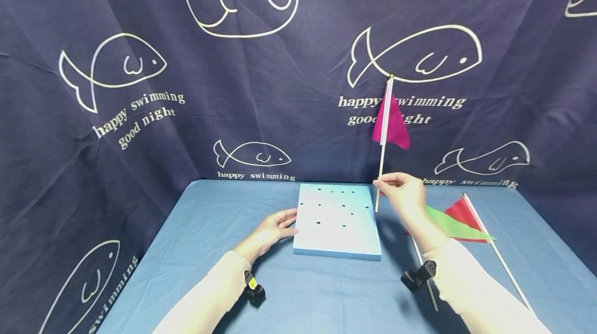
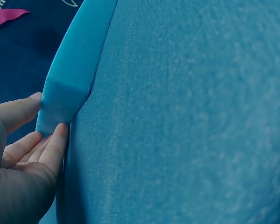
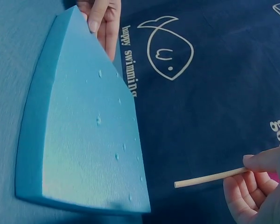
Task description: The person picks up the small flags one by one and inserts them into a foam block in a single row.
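So on the left, the person's left hand [image 1: 274,227] had its fingers and thumb spread apart, touching the left edge of a pale blue, rectangular, foam-looking board [image 1: 332,240] dotted with small holes [image 1: 318,223], lying flat. Just past the board's right edge was the main item: a magenta triangular cloth flag [image 1: 397,126] on a thin pale stick [image 1: 381,160], pinched low between the thumb and fingers of the right hand [image 1: 402,194]. It ran nearly upright, top leaning a touch right, with a short bare end poking out below the pinch. What mattered, I reckon, was that end versus the holes: they lay left of the right fingers, the end hung apart from the board, and the right hand was the one holding the stick. Further right, a green triangular flag [image 1: 454,229] and a red triangular flag [image 1: 463,212] overlapped, partly hidden by the right forearm [image 1: 466,277]. Underneath was a counter [image 1: 177,251] covered in plain blue cloth, and a dark navy curtain [image 1: 261,90] with white fish outlines hung behind and along the sides.
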Demonstrator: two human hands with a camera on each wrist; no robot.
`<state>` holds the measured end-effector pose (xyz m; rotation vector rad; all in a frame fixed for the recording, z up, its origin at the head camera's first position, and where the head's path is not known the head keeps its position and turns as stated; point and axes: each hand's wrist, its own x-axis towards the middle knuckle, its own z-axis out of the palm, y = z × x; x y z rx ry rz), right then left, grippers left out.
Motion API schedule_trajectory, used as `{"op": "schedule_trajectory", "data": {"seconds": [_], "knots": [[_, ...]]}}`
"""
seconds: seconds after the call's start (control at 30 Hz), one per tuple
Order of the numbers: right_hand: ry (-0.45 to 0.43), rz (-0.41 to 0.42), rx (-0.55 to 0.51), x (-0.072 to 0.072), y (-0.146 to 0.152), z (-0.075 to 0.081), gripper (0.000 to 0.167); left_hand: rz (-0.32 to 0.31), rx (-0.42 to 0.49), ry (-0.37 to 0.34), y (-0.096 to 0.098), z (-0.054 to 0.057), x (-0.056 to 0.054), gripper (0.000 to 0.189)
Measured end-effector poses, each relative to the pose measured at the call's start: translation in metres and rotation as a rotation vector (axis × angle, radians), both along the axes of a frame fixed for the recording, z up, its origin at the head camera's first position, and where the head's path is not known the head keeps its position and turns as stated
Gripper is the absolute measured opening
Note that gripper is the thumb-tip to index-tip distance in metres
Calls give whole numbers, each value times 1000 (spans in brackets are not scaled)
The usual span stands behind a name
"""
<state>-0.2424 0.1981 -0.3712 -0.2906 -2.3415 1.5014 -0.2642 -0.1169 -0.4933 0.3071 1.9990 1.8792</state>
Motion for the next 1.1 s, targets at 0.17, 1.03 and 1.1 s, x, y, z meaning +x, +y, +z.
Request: {"op": "schedule_trajectory", "data": {"seconds": [0.17,1.03,1.1], "knots": [[-6,0,-13,-7,-11,-2,22,-2,12,5,1,-1,-1,64],[42,33,-19,-32,-61,-17,15,4,-1,-7,1,2,0,63],[47,41,-29,-34,-64,-18,15,5,-4,-8,1,3,0,63]]}}
